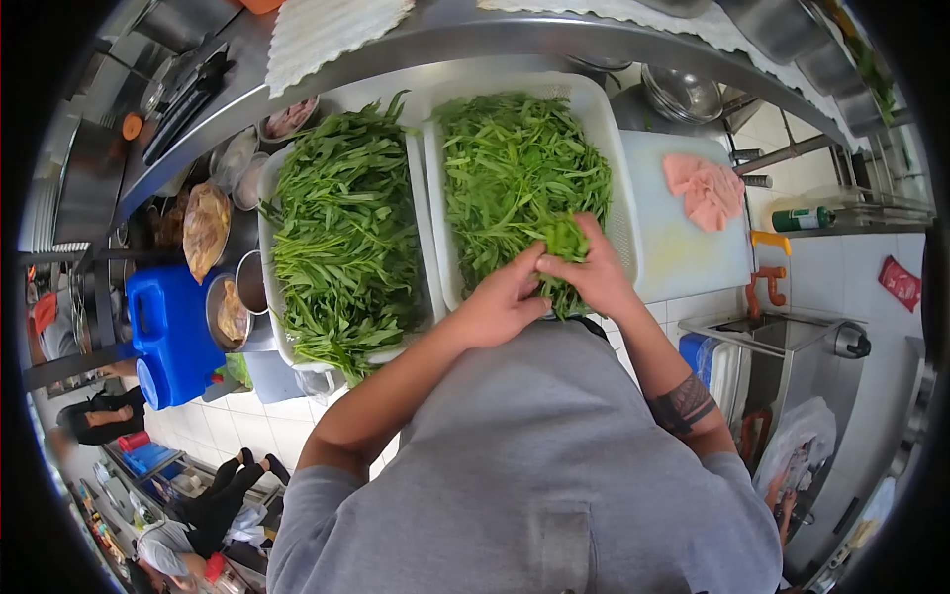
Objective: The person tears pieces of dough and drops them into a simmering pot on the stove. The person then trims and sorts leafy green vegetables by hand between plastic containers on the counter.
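Two white plastic baskets hold long, narrow-leaved greens that look like water spinach. The left basket (265, 188) is heaped with whole stems (341, 228); in the right basket (621, 168) lies a looser pile of greens (520, 158). Over the near end of the right basket, my right hand (597, 272) is closed round a small bunch of greens (566, 240). My left hand (503, 302) meets it from the left, its fingers closed on the same bunch, thumbs close together. The lower leaves are partly hidden by my hands.
A white cutting board (683, 262) with a pink cloth (705, 191) lies right of the baskets. Metal bowls (683, 94) stand behind it. At left are a blue jerrycan (173, 332) and bowls of meat (206, 233). A steel shelf edge (445, 45) crosses overhead. Other people (183, 540) work lower left.
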{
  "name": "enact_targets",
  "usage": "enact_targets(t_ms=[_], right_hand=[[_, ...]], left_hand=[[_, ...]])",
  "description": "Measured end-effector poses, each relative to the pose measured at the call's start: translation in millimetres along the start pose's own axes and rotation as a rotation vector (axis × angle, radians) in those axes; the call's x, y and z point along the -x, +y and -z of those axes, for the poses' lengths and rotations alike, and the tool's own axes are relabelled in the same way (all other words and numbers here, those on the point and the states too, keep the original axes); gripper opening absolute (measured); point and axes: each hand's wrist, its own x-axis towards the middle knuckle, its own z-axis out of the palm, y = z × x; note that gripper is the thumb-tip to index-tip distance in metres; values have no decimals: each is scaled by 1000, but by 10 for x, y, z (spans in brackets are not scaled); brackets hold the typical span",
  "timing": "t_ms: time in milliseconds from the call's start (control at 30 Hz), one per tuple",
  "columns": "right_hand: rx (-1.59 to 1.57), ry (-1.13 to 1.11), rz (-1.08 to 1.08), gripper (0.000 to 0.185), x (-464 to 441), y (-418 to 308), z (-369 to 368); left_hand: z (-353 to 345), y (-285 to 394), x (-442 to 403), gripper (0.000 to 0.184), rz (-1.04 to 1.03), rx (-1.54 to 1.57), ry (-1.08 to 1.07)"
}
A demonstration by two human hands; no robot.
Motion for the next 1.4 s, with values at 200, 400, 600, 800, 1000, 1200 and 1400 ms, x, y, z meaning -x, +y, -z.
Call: enact_targets(t_ms=[200, 400, 600, 800, 1000, 1200, 1400], right_hand=[[-415, 71, -36, 36, 3, -155, 145], [-601, 162, 125, 30, -25, -260, 434], [-620, 338, 248, 30, 11, -576, 880], [-136, 291, 107, 20, -12, -510, 630], [-60, 202, 302, 22, -87, -451, 413], [-12, 235, 300, 36, -147, -894, 472], [49, 131, 250, 35, -353, -736, 242]], left_hand=[[193, -265, -261, 58, -271, -263, 417], [273, -477, -441, 48, -305, -1233, 245], [315, -489, -418, 48, -376, -1065, 299], [327, -177, -634, 39, -185, -264, 653], [545, 67, -823, 13, -610, -732, 511], [387, 624, -670, 13, -573, -502, 500], [88, 528, -561, 23, -579, -436, 404]])
